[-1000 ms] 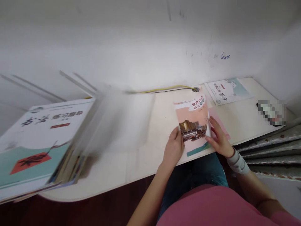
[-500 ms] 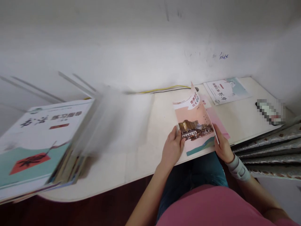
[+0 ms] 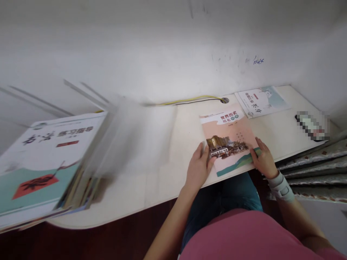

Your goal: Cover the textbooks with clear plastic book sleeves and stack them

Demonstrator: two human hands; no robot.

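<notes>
A thin pink book (image 3: 230, 139) with a building picture on its cover lies closed and flat on the white desk (image 3: 173, 159) near the front edge. My left hand (image 3: 199, 168) rests on its left edge, thumb on the cover, fingers laid flat. My right hand (image 3: 263, 160), with a grey band round the wrist, presses flat on the book's lower right corner. Both hands touch the book without gripping it.
A tall pile of books (image 3: 46, 166) with a white and teal cover on top fills the desk's left end. A white booklet (image 3: 261, 101) lies at the back right beside a yellow cable (image 3: 189, 101). A blurred-out object (image 3: 311, 124) sits at the right edge. A wall runs behind the desk.
The book's cover, held raised and open half a second ago, has come down flat. My right hand slid from under the cover onto its lower right corner.
</notes>
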